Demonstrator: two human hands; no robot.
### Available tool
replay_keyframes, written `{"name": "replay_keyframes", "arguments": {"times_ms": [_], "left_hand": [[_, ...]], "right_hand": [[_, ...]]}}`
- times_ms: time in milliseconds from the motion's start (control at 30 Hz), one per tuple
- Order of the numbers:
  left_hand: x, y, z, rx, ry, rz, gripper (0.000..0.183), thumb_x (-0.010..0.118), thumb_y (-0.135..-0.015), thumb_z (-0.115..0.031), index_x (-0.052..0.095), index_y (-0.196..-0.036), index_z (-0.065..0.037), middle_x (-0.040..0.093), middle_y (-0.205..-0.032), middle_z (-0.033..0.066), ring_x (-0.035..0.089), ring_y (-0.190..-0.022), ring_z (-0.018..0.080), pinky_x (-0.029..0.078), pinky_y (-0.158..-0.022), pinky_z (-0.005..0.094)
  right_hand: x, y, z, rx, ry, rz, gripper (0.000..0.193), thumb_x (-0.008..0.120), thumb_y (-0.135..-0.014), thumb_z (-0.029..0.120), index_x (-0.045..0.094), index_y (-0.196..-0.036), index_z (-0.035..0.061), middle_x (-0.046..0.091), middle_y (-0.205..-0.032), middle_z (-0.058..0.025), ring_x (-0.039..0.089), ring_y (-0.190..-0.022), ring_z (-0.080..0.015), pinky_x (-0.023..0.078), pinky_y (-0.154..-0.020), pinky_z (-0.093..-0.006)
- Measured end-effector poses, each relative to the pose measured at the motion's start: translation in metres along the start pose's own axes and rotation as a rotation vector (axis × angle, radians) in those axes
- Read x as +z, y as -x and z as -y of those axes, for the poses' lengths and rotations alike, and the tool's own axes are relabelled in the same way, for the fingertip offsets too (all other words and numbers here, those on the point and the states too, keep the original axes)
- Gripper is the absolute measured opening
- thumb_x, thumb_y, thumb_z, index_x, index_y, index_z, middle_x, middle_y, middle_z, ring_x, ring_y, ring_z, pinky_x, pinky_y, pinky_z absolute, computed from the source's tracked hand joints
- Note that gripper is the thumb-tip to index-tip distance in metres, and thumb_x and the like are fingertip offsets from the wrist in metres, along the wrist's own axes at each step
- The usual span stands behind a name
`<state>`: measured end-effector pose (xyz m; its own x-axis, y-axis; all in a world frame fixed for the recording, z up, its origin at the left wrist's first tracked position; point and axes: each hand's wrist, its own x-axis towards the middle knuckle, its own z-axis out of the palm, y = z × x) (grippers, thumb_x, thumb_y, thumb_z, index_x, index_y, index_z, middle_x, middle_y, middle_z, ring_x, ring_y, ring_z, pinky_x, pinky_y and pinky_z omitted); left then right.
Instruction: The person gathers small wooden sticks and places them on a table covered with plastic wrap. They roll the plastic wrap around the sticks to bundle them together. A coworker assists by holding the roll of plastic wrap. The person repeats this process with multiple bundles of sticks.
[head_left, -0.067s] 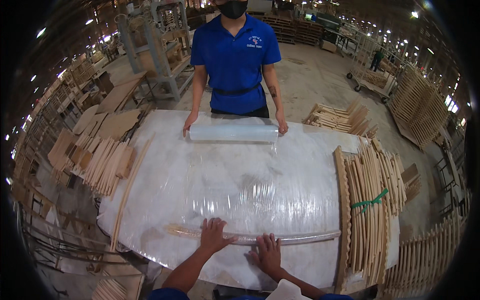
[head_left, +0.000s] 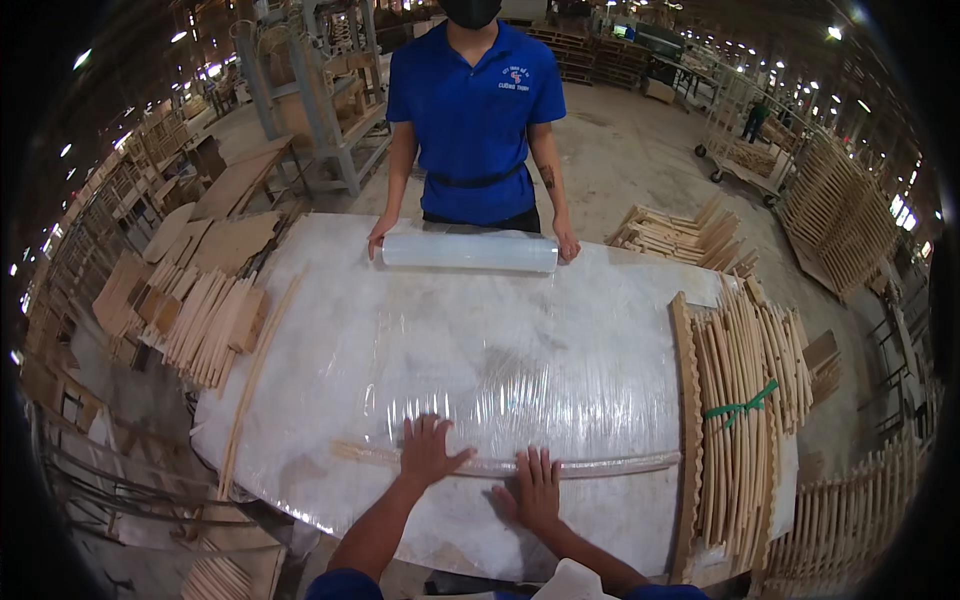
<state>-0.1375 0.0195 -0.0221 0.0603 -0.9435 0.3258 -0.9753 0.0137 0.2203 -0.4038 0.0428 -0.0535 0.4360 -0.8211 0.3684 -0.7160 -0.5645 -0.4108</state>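
Note:
A thin bundle of wooden sticks [head_left: 610, 466], partly wrapped in clear plastic film, lies crosswise near my side of the table. My left hand [head_left: 430, 455] rests over its left part, fingers spread and palm down. My right hand [head_left: 537, 490] is also flat, its outstretched fingers on the bundle right of the middle. From the bundle a sheet of clear stretch film [head_left: 500, 375] runs across the table to a large film roll [head_left: 470, 253]. A person in a blue shirt opposite me holds that roll by both ends.
Sticks tied with a green strap [head_left: 742, 402] lie at the table's right, beside a scalloped wooden strip [head_left: 687, 430]. A long thin strip [head_left: 255, 390] lies along the left. Loose wooden pieces [head_left: 205, 320] are stacked beyond the left edge, slatted parts [head_left: 685, 235] beyond the far right.
Both hands and the wrapped bundle have shifted slightly away from me. The film roll and the other person's hands sit a little farther off too.

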Motion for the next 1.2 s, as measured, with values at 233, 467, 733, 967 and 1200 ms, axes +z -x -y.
{"name": "replay_keyframes", "arguments": {"times_ms": [233, 467, 733, 967, 1200], "left_hand": [[0.035, -0.023, 0.006, -0.034, 0.228, -0.128, 0.051, 0.081, -0.093, -0.046, 0.069, -0.127, -0.009, 0.063, -0.133, 0.0154, 0.054, -0.134, 0.0397, 0.028, -0.122, 0.0710], [0.052, -0.113, 0.018, 0.099, 0.114, -0.072, 0.098, 0.083, -0.073, -0.077, 0.065, -0.137, -0.005, 0.062, -0.136, 0.0160, 0.053, -0.137, 0.0400, 0.032, -0.121, 0.0644], [0.059, -0.128, 0.045, 0.165, 0.133, 0.098, 0.092, 0.083, -0.065, -0.083, 0.071, -0.107, -0.002, 0.069, -0.110, 0.0132, 0.066, -0.105, 0.0337, 0.053, -0.095, 0.0480], [0.027, -0.048, 0.017, 0.125, 0.064, 0.195, 0.090, 0.083, -0.065, -0.084, 0.071, -0.101, -0.003, 0.071, -0.103, 0.0151, 0.066, -0.101, 0.0345, 0.053, -0.091, 0.0468], [-0.007, 0.036, 0.000, 0.031, 0.141, 0.388, 0.094, 0.079, -0.071, -0.084, 0.070, -0.120, -0.005, 0.066, -0.119, 0.0157, 0.063, -0.116, 0.0364, 0.047, -0.103, 0.0501]], "right_hand": [[0.027, -0.169, -0.055, 0.161, 0.149, 0.053, 0.083, 0.060, -0.103, 0.062, 0.042, -0.166, 0.0103, 0.038, -0.169, -0.0327, 0.029, -0.159, -0.0564, 0.022, -0.121, -0.0792], [0.029, -0.250, -0.099, 0.077, 0.054, -0.177, 0.068, 0.071, -0.099, 0.054, 0.061, -0.142, 0.0012, 0.061, -0.146, -0.0249, 0.053, -0.140, -0.0453, 0.037, -0.119, -0.0658], [0.020, -0.181, -0.078, -0.050, 0.144, -0.125, 0.074, 0.080, -0.079, 0.074, 0.065, -0.102, 0.0061, 0.064, -0.101, -0.0139, 0.061, -0.100, -0.0359, 0.045, -0.094, -0.0510], [0.006, -0.104, -0.061, -0.068, 0.208, -0.006, 0.072, 0.078, -0.080, 0.074, 0.065, -0.100, 0.0055, 0.064, -0.099, -0.0149, 0.062, -0.097, -0.0372, 0.047, -0.092, -0.0508], [-0.020, -0.019, -0.023, 0.032, 0.095, 0.187, 0.076, 0.081, -0.084, 0.067, 0.065, -0.120, 0.0027, 0.066, -0.120, -0.0194, 0.063, -0.116, -0.0415, 0.045, -0.108, -0.0579]]}}
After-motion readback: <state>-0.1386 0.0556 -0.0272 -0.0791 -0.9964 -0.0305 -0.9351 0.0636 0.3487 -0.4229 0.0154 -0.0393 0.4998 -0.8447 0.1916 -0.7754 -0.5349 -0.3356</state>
